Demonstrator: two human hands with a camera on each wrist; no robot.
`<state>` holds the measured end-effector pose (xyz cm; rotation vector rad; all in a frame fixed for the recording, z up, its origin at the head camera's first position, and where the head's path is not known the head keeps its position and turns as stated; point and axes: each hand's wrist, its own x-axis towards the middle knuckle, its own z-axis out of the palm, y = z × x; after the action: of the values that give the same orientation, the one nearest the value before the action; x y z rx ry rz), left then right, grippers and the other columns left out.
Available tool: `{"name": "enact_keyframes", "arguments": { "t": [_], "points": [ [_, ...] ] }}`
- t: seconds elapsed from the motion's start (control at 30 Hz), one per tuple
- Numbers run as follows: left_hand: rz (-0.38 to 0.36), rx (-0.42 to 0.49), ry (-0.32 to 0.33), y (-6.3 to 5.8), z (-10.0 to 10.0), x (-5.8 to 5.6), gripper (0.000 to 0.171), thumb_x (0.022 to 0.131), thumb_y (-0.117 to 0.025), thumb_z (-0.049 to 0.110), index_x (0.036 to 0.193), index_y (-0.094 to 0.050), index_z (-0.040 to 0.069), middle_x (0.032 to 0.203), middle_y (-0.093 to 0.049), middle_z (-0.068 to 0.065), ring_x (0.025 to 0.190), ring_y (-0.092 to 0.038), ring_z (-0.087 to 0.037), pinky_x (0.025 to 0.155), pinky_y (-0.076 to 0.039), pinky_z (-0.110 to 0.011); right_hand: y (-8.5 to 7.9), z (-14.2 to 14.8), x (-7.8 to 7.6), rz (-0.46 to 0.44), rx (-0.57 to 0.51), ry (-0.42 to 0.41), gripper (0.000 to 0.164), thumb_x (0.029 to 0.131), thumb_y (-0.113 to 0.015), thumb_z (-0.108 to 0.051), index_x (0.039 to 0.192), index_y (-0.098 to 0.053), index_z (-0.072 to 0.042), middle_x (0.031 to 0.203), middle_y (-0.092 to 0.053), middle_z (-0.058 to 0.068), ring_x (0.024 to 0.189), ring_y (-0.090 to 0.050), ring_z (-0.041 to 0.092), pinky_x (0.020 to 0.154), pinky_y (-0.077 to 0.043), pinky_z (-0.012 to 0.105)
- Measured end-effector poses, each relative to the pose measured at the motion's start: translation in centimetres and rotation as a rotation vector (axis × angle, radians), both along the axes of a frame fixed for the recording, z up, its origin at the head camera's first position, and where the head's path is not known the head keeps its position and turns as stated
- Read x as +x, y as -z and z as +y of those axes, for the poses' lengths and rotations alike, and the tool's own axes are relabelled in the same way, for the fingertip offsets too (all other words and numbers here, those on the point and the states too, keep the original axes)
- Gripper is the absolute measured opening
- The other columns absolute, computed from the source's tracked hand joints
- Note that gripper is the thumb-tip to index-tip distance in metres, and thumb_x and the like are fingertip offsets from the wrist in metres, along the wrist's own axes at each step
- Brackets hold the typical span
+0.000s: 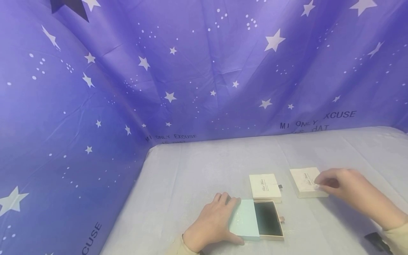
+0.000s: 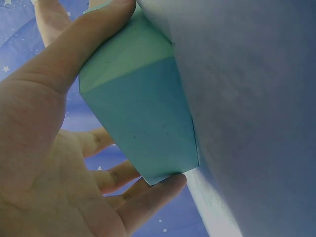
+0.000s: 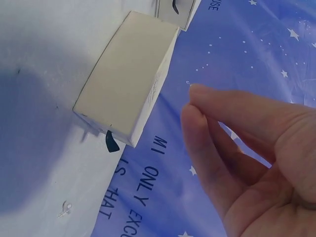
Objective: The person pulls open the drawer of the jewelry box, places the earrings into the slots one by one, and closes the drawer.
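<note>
My left hand [image 1: 214, 220] grips a light blue slide-out box [image 1: 243, 221], thumb on the near side and fingers on the far side; the box's side panel [image 2: 138, 123] fills the left wrist view. Its drawer [image 1: 269, 219] is pulled out to the right, showing a dark lining and a ribbon tab. Over a cream box [image 1: 304, 179] with printed lettering, my right hand [image 1: 344, 182] brings thumb and forefinger together. A tiny pale, shiny piece [image 1: 316, 185] shows at those fingertips; its kind is unclear. The right wrist view shows the cream box [image 3: 131, 69] just beyond them.
A second cream box [image 1: 264, 186] with a dark tab sits behind the blue box's drawer. A small silvery piece [image 3: 64, 209] lies on the cloth-covered table [image 1: 191, 166]. Purple star-printed curtain [image 1: 207, 71] rises behind the table and at its left.
</note>
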<state>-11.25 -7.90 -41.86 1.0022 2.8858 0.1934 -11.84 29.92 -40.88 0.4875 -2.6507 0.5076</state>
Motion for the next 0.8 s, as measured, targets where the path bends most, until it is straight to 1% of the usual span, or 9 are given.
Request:
{"name": "enact_keyframes", "arguments": {
  "t": [0.2,0.4,0.57,0.7,0.8],
  "points": [
    [-0.001,0.005,0.001,0.1,0.0,-0.1,0.103,0.057,-0.086,0.066,0.141,-0.048,0.022,0.116,-0.051,0.005,0.100,-0.044,-0.009,0.062,-0.039,-0.018,0.0,-0.4,0.1,-0.041,-0.006,0.014,0.023,0.062,-0.087,-0.007,0.077,-0.073,-0.016,0.078,-0.072,-0.003,0.072,-0.058,-0.004,0.068,-0.053,0.034],
    [-0.007,0.005,-0.003,0.1,0.0,-0.1,0.103,0.057,-0.086,0.066,0.142,-0.048,0.022,0.117,-0.051,0.005,0.101,-0.045,-0.009,0.064,-0.041,-0.019,0.1,-1.1,0.4,-0.047,-0.017,-0.008,0.023,0.063,-0.087,-0.005,0.079,-0.074,-0.015,0.079,-0.072,-0.004,0.073,-0.060,-0.002,0.069,-0.054,0.032],
    [-0.008,0.006,-0.005,0.1,0.0,-0.1,0.103,0.057,-0.086,0.065,0.142,-0.047,0.022,0.117,-0.051,0.005,0.101,-0.044,-0.009,0.063,-0.040,-0.019,0.2,-1.8,0.5,-0.023,-0.038,-0.095,0.027,0.061,-0.085,0.003,0.078,-0.073,-0.015,0.075,-0.070,-0.006,0.069,-0.058,-0.006,0.063,-0.054,0.029],
    [-0.004,0.008,-0.003,0.1,0.0,0.0,0.102,0.057,-0.086,0.064,0.141,-0.048,0.022,0.115,-0.050,0.005,0.100,-0.044,-0.009,0.061,-0.038,-0.018,0.2,-2.3,0.6,-0.018,-0.054,-0.149,0.026,0.062,-0.085,-0.001,0.078,-0.072,-0.017,0.074,-0.069,-0.010,0.069,-0.057,-0.008,0.061,-0.054,0.026],
    [-0.001,0.011,-0.001,0.1,0.0,0.0,0.102,0.057,-0.087,0.064,0.141,-0.048,0.022,0.114,-0.050,0.005,0.099,-0.044,-0.009,0.060,-0.038,-0.018,0.2,-2.7,0.7,-0.056,-0.070,-0.186,0.023,0.066,-0.085,-0.004,0.079,-0.073,-0.019,0.075,-0.069,-0.013,0.069,-0.057,-0.009,0.061,-0.053,0.025]
  ]
}}
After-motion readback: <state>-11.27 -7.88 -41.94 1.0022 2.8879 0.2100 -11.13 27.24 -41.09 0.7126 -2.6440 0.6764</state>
